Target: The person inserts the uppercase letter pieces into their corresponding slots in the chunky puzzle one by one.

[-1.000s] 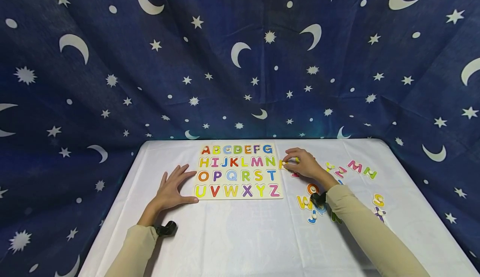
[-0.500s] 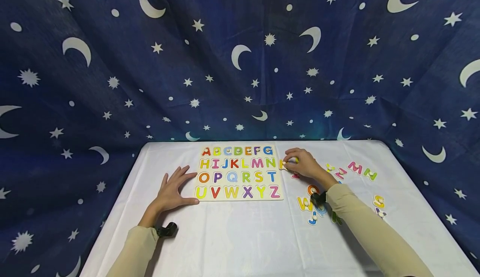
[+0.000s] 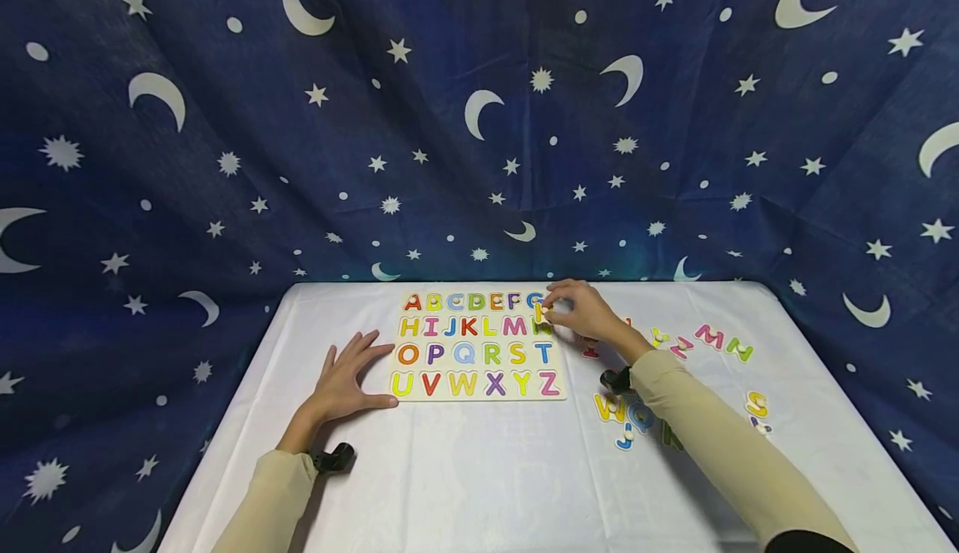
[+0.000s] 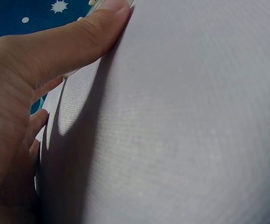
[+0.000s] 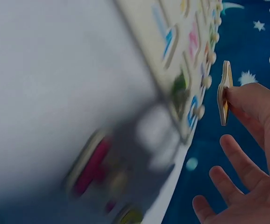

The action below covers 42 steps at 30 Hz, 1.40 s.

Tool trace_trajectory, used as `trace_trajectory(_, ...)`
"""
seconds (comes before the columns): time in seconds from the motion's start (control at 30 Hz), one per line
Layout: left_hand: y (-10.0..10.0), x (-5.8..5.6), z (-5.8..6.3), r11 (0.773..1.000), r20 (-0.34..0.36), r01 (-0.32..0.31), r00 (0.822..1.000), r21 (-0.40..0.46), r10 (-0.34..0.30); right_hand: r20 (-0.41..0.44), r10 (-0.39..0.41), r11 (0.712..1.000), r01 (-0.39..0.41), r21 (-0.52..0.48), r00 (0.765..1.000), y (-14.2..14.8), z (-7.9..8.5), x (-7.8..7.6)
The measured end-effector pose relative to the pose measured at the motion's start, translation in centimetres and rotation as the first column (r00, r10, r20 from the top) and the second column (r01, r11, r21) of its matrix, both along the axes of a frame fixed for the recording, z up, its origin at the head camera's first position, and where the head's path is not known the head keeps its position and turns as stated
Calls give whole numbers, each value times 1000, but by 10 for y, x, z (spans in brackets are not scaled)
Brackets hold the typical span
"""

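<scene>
A wooden alphabet puzzle board [image 3: 479,397] lies on the white table. Knobbed letter pieces fill its top row, A to G; the lower rows show letters without knobs. My left hand [image 3: 346,380] rests spread at the board's left side, thumb and index finger touching its edge; in the left wrist view the thumb [image 4: 69,46] lies along that edge. Over the board's upper right, my right hand [image 3: 588,311] pinches a yellow letter H piece [image 3: 539,315] by its knob. The right wrist view shows that letter piece [image 5: 223,105] edge-on, raised off the board, the other fingers spread.
Loose knobbed letters lie right of the board: a pink I [image 3: 590,348], M [image 3: 708,334], N [image 3: 739,348], Z [image 3: 681,346], W [image 3: 609,408], J [image 3: 624,436] and S [image 3: 757,404]. The right forearm covers some. A starry curtain [image 3: 479,161] hangs behind the table.
My right hand has moved left and away from me with the letter H piece, from beside the board to over its upper right corner. The left hand stays in place.
</scene>
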State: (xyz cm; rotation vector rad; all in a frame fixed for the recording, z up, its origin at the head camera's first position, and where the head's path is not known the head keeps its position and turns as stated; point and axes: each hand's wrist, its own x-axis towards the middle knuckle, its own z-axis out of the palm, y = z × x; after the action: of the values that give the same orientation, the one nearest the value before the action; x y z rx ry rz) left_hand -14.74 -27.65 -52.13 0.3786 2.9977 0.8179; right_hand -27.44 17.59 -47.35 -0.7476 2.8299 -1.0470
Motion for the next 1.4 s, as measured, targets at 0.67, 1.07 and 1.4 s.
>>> trace_trajectory(0.67, 1, -2, -1, 1000, 14, -2, 1000, 4, 2, 12, 122, 992, -122, -36, 992, -138, 2, -10)
trace_trajectory(1.07, 1, -3, 1, 1000, 22, 7, 1000, -8, -7, 11, 137, 990, -137, -22, 990, -205, -13, -12)
trace_trajectory(1.4, -1, -3, 0, 1000, 14, 5, 1000, -6, -5, 25, 103, 994, -104, 25, 994, -228, -18, -10)
